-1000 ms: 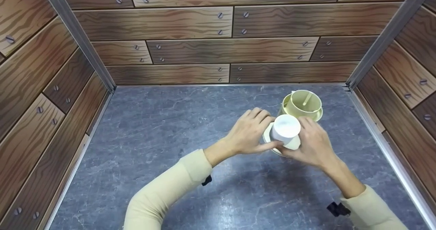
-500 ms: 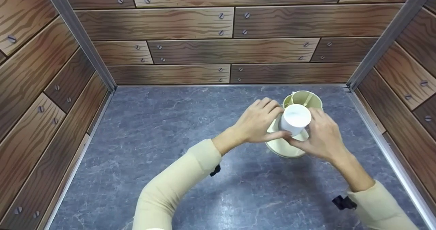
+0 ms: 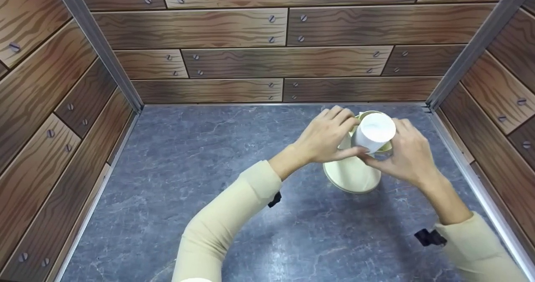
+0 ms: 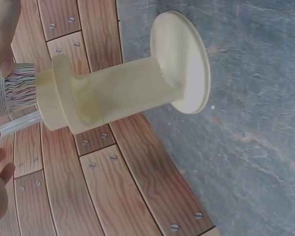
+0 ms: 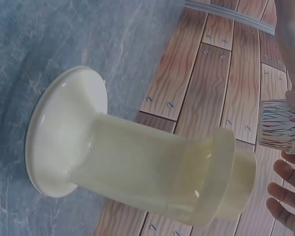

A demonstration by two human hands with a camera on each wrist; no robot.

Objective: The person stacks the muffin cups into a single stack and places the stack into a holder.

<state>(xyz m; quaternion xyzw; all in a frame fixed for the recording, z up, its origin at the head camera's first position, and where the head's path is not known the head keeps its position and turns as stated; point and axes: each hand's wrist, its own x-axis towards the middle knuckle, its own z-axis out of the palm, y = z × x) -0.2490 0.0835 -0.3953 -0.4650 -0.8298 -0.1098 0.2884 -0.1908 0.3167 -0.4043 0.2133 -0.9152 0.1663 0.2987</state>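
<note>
Both hands hold a stack of paper cups point(image 3: 375, 133), its white inside facing up in the head view. Coloured squiggles and ribbed stacked rims show on the cups point(image 4: 19, 86) in the left wrist view. My left hand point(image 3: 328, 135) grips the stack's left side, my right hand point(image 3: 411, 152) its right side, the thumbs meeting at the front. Below stands a cream cup dispenser point(image 3: 353, 175), upright on a round base, with a tube and a wider collar on top point(image 5: 216, 182). The cups are close above this top; whether they touch it I cannot tell.
The dispenser stands on a blue-grey marbled tabletop point(image 3: 209, 156). Wood-plank-patterned walls point(image 3: 234, 60) surround the back and sides, with metal corner posts point(image 3: 468, 44). Black devices sit at the left cuff point(image 3: 274, 199) and right cuff point(image 3: 430, 237).
Both hands have carried the cup stack away from the body and to the right, from in front of the dispenser's opening to over it. The dispenser has stayed in place.
</note>
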